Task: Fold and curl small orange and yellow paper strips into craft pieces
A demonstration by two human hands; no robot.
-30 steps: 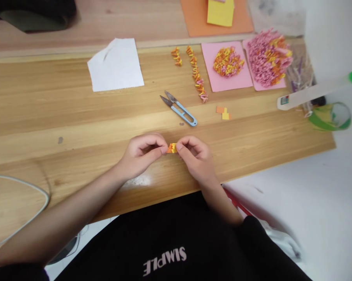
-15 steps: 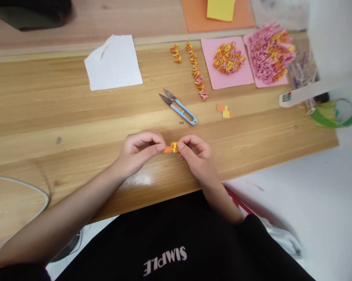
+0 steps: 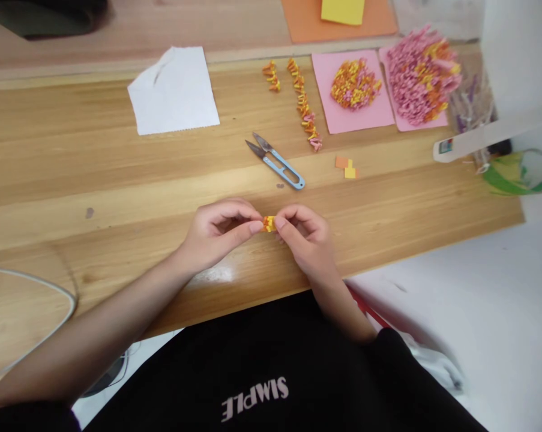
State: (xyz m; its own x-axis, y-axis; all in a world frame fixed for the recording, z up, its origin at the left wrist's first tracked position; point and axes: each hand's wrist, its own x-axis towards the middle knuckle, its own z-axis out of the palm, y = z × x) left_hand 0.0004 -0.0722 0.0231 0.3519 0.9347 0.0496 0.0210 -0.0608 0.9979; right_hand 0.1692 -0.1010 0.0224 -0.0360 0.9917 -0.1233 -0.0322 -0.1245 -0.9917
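Observation:
My left hand [image 3: 225, 233] pinches the left end of a small cluster of orange and yellow folded-paper pieces [image 3: 269, 224]. At the other end, the thumb and fingers of my right hand [image 3: 304, 237] are closed on the same cluster. Fingertips cover most of it, so only a short stretch shows between them. Beyond the hands lie blue-handled thread snips [image 3: 277, 165], their blades apart. Farther back, a long row of orange, yellow and pink folded pieces [image 3: 303, 108] rests on the wood beside a shorter row [image 3: 272, 77].
Two pink sheets hold a smaller pile [image 3: 355, 84] and a larger pile [image 3: 421, 78] of folded pieces. A white sheet [image 3: 174, 93] lies at back left. Small orange and yellow paper squares [image 3: 349, 171], a green-edged tape roll [image 3: 518, 174] and a white cable [image 3: 36, 279] are on the table [image 3: 95, 174].
My left hand has moved slightly right toward my right hand, and less of the orange pieces shows between the fingers. The whole view has shifted a little.

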